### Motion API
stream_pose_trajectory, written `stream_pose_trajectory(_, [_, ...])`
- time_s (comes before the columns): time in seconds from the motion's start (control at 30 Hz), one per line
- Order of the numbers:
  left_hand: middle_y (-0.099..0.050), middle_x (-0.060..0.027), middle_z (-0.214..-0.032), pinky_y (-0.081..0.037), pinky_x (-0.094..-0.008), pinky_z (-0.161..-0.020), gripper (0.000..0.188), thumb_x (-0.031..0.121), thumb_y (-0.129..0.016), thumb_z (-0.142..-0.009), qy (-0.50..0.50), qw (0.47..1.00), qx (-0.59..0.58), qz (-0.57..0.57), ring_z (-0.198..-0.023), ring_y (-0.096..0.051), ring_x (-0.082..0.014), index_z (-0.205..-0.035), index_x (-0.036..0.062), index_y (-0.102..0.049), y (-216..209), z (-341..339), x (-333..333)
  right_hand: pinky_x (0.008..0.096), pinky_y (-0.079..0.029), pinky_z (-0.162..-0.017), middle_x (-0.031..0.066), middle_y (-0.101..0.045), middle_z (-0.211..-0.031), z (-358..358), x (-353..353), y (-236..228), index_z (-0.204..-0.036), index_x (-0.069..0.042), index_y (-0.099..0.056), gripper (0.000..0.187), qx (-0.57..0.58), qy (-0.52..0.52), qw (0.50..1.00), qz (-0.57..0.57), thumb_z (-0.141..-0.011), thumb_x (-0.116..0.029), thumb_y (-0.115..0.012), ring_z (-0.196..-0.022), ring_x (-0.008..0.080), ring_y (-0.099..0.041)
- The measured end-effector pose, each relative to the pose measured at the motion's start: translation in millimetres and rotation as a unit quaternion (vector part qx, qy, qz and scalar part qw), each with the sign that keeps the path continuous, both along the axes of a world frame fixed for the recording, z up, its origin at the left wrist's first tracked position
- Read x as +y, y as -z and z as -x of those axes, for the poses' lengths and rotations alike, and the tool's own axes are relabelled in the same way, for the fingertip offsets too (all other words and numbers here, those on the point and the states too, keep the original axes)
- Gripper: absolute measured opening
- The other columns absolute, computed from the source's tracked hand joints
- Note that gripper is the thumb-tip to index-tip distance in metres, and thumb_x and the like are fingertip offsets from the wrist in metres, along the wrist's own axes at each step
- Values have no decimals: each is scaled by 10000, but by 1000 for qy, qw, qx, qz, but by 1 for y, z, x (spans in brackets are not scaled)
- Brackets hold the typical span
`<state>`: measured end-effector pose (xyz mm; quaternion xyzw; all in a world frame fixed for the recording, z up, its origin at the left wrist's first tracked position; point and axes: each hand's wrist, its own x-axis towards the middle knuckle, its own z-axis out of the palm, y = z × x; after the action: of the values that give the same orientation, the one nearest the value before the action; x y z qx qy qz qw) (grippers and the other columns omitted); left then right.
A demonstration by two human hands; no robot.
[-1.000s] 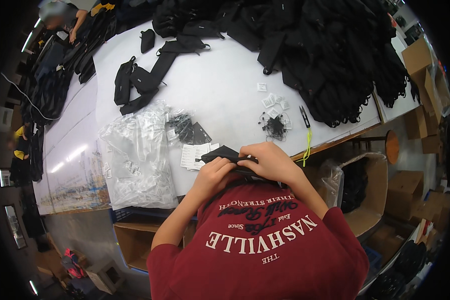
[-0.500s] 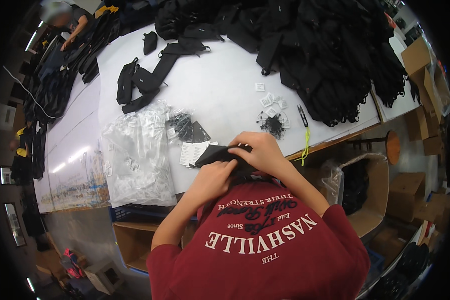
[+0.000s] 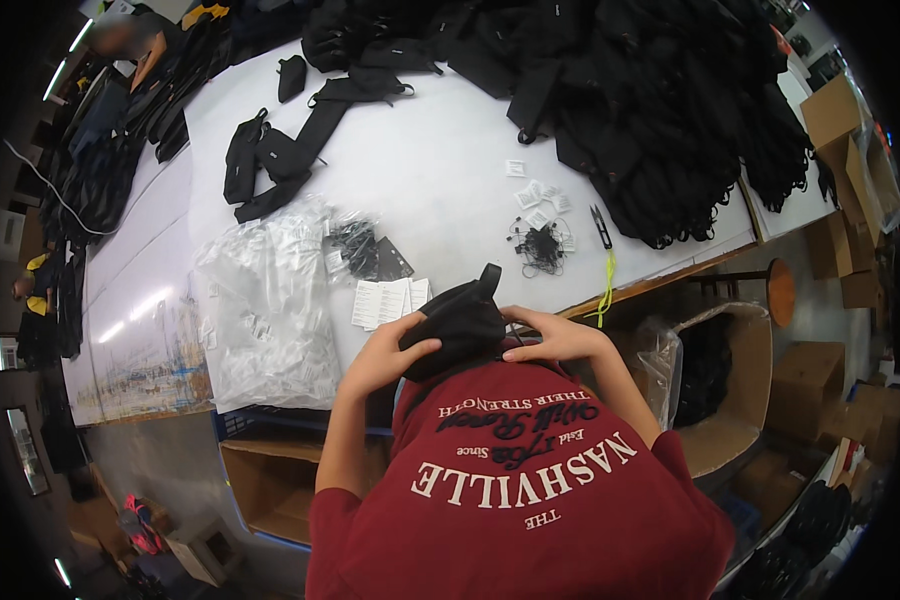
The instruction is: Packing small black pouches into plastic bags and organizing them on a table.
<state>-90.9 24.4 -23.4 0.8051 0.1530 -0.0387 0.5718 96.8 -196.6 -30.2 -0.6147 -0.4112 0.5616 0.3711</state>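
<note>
Left hand [image 3: 378, 356]: part-closed, thumb on near face, fingers mostly hidden behind, gripping black pouch [image 3: 460, 322] at its left end. White cards [image 3: 390, 302] lie just beyond. Pouch is at the table's [image 3: 425, 180] near edge, in front of red shirt [image 3: 560, 500], loop up. Right hand [image 3: 555, 338]: thumb and forefinger apart, at pouch's right end; pinching or not, cannot tell.

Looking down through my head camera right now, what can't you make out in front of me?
All in the head view:
Left hand: some fingers hidden behind the black pouch.
The pouch's underside: turned away from the camera.
Tangle of black strings: strands too fine and overlapped to count.
Black pile: lower pieces covered by upper ones; far side cut off by the top edge.
</note>
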Motion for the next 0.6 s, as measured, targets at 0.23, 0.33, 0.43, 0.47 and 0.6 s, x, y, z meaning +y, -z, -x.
stream_pose_trajectory(0.23, [-630, -80, -785, -454, -272, -680, 366, 269, -704, -767, 18, 990, 108, 91, -740, -553, -107, -953, -30, -601, -10, -1, 14, 320, -388, -883, 124, -518, -1049, -9, -2, -8, -1266, -90, -421, 688, -131, 18, 990, 46, -743, -451, -686, -976, 218, -501])
stream_pose_trajectory(0.33, [-631, -83, -792, -459, -276, -680, 360, 265, -696, -775, -45, 992, 97, 69, -740, -558, -116, -960, -29, -600, -14, 0, 14, 288, -390, -809, 69, -478, -921, -16, -3, -19, -1260, -128, -400, 634, -5, 32, 998, -44, -755, -375, -691, -886, 175, -491])
stream_pose_trajectory(0.43, [-631, -90, -811, -462, -281, -692, 356, 259, -688, -783, -46, 995, 87, 31, -747, -561, -124, -969, -30, -596, -11, 5, 17, 270, -373, -831, 37, -453, -946, -26, -2, -33, -1251, -142, -415, 560, 13, 103, 994, -31, -761, -221, -674, -905, 136, -457])
stream_pose_trajectory(0.47, [-631, -90, -811, -462, -281, -692, 356, 259, -688, -783, -46, 995, 88, 30, -747, -561, -124, -969, -30, -596, -11, 5, 17, 255, -397, -824, 65, -519, -983, -30, -2, -29, -1212, -97, -430, 448, 16, 134, 990, -37, -810, -136, -622, -907, 127, -505])
stream_pose_trajectory(0.6, [-622, -71, -808, -458, -270, -694, 331, 241, -684, -789, -51, 997, 63, 7, -750, -554, -112, -956, -29, -591, -6, 9, 17, 243, -475, -711, 81, -628, -877, -39, -6, -22, -1085, -15, -474, 267, 39, 218, 970, -99, -854, -91, -583, -784, 120, -615])
